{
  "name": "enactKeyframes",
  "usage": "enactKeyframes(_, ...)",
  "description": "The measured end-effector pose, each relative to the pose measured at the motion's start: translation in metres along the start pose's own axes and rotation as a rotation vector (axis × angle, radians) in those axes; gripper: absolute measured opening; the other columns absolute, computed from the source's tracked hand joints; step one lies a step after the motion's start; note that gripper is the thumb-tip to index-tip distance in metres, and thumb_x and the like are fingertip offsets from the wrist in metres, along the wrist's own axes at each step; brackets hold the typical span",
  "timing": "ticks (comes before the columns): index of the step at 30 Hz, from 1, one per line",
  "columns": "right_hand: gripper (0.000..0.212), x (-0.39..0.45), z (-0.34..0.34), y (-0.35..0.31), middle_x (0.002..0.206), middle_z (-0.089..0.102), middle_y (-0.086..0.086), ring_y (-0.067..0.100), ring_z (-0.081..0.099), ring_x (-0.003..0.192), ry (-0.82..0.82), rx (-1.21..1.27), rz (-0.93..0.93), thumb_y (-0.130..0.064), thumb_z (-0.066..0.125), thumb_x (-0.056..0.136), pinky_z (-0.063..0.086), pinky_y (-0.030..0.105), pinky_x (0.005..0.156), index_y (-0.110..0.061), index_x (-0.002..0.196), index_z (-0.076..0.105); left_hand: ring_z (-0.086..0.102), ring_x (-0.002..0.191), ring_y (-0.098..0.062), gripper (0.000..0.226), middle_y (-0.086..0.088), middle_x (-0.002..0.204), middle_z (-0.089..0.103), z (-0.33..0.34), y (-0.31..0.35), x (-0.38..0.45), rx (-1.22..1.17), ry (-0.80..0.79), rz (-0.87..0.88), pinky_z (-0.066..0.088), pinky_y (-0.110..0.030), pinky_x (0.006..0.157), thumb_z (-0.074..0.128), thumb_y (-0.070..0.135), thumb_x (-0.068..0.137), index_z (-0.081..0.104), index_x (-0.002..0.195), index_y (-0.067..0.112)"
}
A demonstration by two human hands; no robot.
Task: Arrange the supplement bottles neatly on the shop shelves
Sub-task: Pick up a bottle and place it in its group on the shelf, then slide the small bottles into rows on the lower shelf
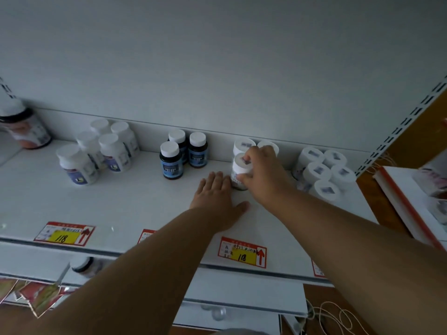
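The long white metal shelf [125,209] holds small bottles in groups. At about ten o'clock from the hands stand five white plastic bottles with blue labels [113,153], close together. At about eleven o'clock stand three dark bottles with white caps and blue labels [170,160], also close together. At three o'clock, on the right, stand five white-capped bottles with a small sticker on each cap [323,174], packed in a tight bunch. Far off at nine o'clock, one dark bottle with a pink label [26,128] leans at the edge of the view.

The right hand [262,172] has its fingers and thumb curled round the white-capped bottle with a grey sticker on top [240,170]. This bottle stands upright on the shelf. Two more white caps [244,145] peek out just behind it, at twelve o'clock from the hand; there may be others hidden by the hand, I cannot tell.

The left hand [217,201] lies flat on the shelf with straight fingers. Its fingertips [219,176] are just beside the base of the held bottle, which sits at one o'clock from this hand.

Along the front edge are two red and yellow price tags marked 118 [243,252], and parts of two more show.
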State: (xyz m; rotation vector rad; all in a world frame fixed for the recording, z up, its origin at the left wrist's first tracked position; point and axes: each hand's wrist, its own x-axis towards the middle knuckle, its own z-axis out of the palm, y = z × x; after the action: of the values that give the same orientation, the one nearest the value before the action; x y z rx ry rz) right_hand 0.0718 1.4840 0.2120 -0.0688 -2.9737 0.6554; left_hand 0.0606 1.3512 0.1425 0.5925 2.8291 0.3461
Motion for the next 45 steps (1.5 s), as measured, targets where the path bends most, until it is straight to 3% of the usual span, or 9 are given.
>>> enactKeyframes(8, 0.042, -0.001, -0.007, -0.001, 0.134, 0.038, 0.013, 0.034, 0.055, 0.107, -0.034, -0.123, 0.056, -0.027, 0.071, 0.087, 0.035, 0.029, 0.077, -0.017, 0.124, 0.054, -0.006, 0.151, -0.02, 0.091, -0.006, 0.164, -0.005, -0.012, -0.015, -0.017, -0.04, -0.049, 0.032, 0.0, -0.037, 0.122, 0.042, 0.063, 0.093, -0.002, 0.156, 0.015)
enactKeyframes(13, 0.047, -0.014, -0.012, -0.02, 0.132, 0.046, 0.011, 0.029, 0.054, 0.11, 0.149, -0.173, 0.111, -0.037, 0.072, 0.086, 0.044, 0.032, 0.083, -0.02, 0.126, 0.054, 0.003, 0.151, -0.022, 0.088, -0.004, 0.165, 0.001, -0.042, -0.02, -0.027, -0.036, 0.021, 0.159, 0.004, -0.038, 0.119, 0.045, 0.062, 0.093, 0.002, 0.156, 0.019)
enactKeyframes(18, 0.057, -0.044, 0.003, -0.067, 0.133, 0.041, 0.013, 0.033, 0.043, 0.122, 0.28, -0.249, 0.331, -0.042, 0.063, 0.089, 0.043, 0.042, 0.093, -0.024, 0.139, 0.042, 0.014, 0.149, -0.024, 0.085, -0.005, 0.164, 0.011, -0.07, -0.053, -0.052, 0.02, 0.052, 0.3, 0.014, -0.041, 0.12, 0.047, 0.059, 0.093, 0.004, 0.156, 0.021)
enactKeyframes(25, 0.055, -0.095, 0.027, -0.143, 0.139, 0.042, 0.01, 0.029, 0.044, 0.127, 0.224, -0.081, 0.233, -0.04, 0.064, 0.092, 0.044, 0.043, 0.101, -0.023, 0.14, 0.044, 0.025, 0.144, -0.023, 0.082, -0.001, 0.16, 0.023, -0.08, -0.112, -0.124, 0.018, 0.17, 0.302, 0.023, -0.038, 0.116, 0.048, 0.057, 0.092, 0.01, 0.155, 0.022)
enactKeyframes(29, 0.054, -0.097, 0.036, -0.19, 0.133, 0.049, 0.012, 0.033, 0.048, 0.122, 0.252, 0.036, 0.033, -0.034, 0.068, 0.088, 0.044, 0.045, 0.101, -0.017, 0.136, 0.05, 0.029, 0.142, -0.023, 0.084, -0.001, 0.157, 0.028, -0.095, -0.151, -0.171, -0.027, 0.281, 0.121, 0.025, -0.038, 0.114, 0.051, 0.056, 0.09, 0.008, 0.155, 0.025)
enactKeyframes(35, 0.053, -0.146, 0.098, -0.274, 0.127, 0.053, 0.004, 0.023, 0.049, 0.115, -0.012, 0.133, -0.125, -0.036, 0.062, 0.093, 0.045, 0.042, 0.097, -0.024, 0.14, 0.039, 0.038, 0.136, -0.027, 0.092, -0.002, 0.154, 0.035, -0.072, -0.224, -0.294, -0.005, 0.207, -0.175, 0.03, -0.04, 0.11, 0.045, 0.061, 0.091, -0.014, 0.154, 0.03)
enactKeyframes(38, 0.048, -0.161, 0.122, -0.329, 0.129, 0.048, 0.002, 0.02, 0.049, 0.117, -0.038, 0.203, -0.219, -0.036, 0.062, 0.093, 0.047, 0.039, 0.097, -0.026, 0.136, 0.043, 0.044, 0.131, -0.025, 0.086, -0.002, 0.149, 0.041, -0.079, -0.268, -0.336, 0.014, 0.267, -0.246, 0.036, -0.039, 0.106, 0.048, 0.059, 0.09, 0.001, 0.156, 0.028)
enactKeyframes(41, 0.037, -0.175, 0.155, -0.386, 0.125, 0.048, -0.003, 0.016, 0.05, 0.112, -0.103, 0.25, -0.32, -0.035, 0.063, 0.092, 0.052, 0.04, 0.092, -0.026, 0.126, 0.051, 0.041, 0.134, -0.025, 0.073, -0.001, 0.154, 0.031, -0.078, -0.323, -0.377, -0.017, 0.279, -0.32, 0.037, -0.04, 0.109, 0.047, 0.057, 0.09, 0.019, 0.152, 0.03)
enactKeyframes(45, 0.03, -0.184, 0.212, -0.46, 0.11, 0.053, -0.008, 0.011, 0.054, 0.103, -0.147, 0.306, -0.3, -0.036, 0.063, 0.092, 0.053, 0.04, 0.089, -0.027, 0.118, 0.052, 0.043, 0.133, -0.023, 0.069, 0.001, 0.155, 0.029, -0.089, -0.408, -0.416, -0.104, 0.332, -0.379, 0.042, -0.041, 0.107, 0.051, 0.056, 0.09, 0.027, 0.15, 0.032)
